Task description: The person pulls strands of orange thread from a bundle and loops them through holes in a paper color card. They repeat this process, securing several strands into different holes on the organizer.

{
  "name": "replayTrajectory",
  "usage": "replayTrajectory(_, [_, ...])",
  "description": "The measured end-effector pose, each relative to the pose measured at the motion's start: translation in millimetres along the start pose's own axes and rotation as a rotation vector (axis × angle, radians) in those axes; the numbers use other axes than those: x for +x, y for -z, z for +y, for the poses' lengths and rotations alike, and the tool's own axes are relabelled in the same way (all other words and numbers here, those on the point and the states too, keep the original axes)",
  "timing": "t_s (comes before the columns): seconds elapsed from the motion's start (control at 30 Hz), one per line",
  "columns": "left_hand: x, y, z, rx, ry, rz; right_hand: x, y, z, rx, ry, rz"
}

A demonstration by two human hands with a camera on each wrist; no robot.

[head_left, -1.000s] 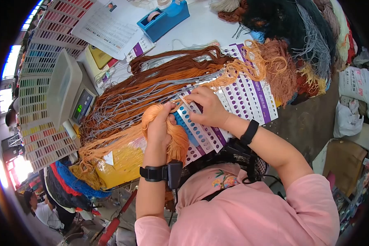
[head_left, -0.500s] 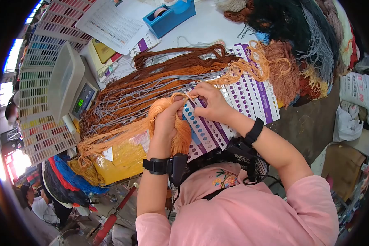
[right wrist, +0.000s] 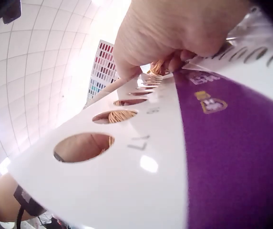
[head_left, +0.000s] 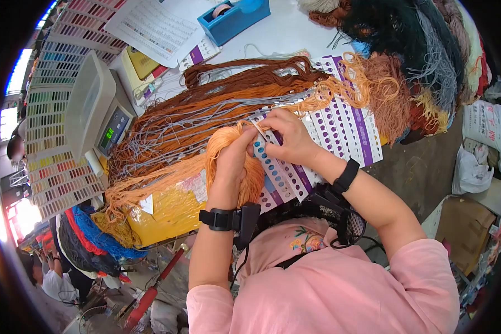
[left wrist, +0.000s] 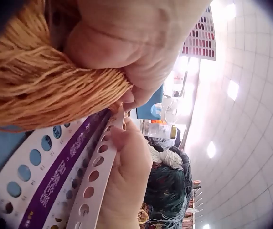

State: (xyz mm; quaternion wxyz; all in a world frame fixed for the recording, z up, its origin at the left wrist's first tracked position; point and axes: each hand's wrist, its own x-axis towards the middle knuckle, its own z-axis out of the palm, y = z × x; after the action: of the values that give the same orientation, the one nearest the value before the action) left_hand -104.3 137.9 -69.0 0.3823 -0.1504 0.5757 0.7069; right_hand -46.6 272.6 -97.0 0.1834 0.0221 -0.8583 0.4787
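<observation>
In the head view my left hand (head_left: 231, 161) grips a thick skein of pale orange thread (head_left: 253, 183), its thumb at the top edge of a white and purple punched card (head_left: 284, 186). My right hand (head_left: 292, 139) pinches the end of the card's hole strip, where a bit of orange thread shows at the fingertips. The left wrist view has the skein (left wrist: 46, 90) bulging beside the row of round holes, with the right thumb along the strip (left wrist: 93, 179). Through holes in the card (right wrist: 165, 191), the right wrist view shows orange thread and skin.
Brown, rust and grey thread hanks (head_left: 206, 100) cover the table's middle. A digital scale (head_left: 108, 125) and colour charts (head_left: 50, 125) stand left, a blue tape dispenser (head_left: 234, 22) at the back. Dark hanks (head_left: 401, 39) pile up at right; a yellow plastic-wrapped pack (head_left: 167, 220) lies front left.
My left hand and the skein have shifted rightward, closer to the right fingers at the card's top end. The right hand keeps its pinch. The whole head view has shifted slightly.
</observation>
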Motion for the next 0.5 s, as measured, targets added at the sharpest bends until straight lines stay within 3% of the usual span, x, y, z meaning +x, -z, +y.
replayTrajectory(0.5, [7.0, 5.0, -5.7, 0.004, -0.047, -0.027, -0.8, -1.7, 1.4, -0.003, 0.027, 0.024])
